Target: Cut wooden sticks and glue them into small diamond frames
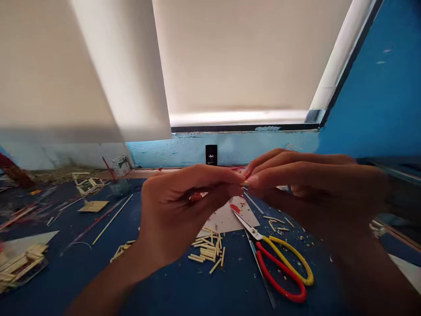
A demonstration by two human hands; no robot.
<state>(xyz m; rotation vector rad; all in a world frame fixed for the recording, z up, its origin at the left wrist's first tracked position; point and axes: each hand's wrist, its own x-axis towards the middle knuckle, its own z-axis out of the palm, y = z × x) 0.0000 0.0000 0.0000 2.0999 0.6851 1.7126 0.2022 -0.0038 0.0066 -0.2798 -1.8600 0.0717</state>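
Pinching together above the dark blue table [171,289], the left hand [174,210] and right hand [305,188] are seen fingertip to fingertip, nearly closed; what is gripped cannot be told. Short pale cut sticks [207,250] lie beneath, with red-and-yellow-handled scissors [279,263] just beside them.

Daylight enters from the far side, through a pale window blind [243,57] that glows evenly, with a bright strip along its lower edge. The blue table [164,285] below lies dimmer. Both hands are backlit, their near sides in shadow: the left hand [184,206] looks fairly sharp, while the right hand [312,193] is soft and darkens toward the near right corner. Wide-angle distortion bends straight lines at the edges, and the far left clutter is blurred.
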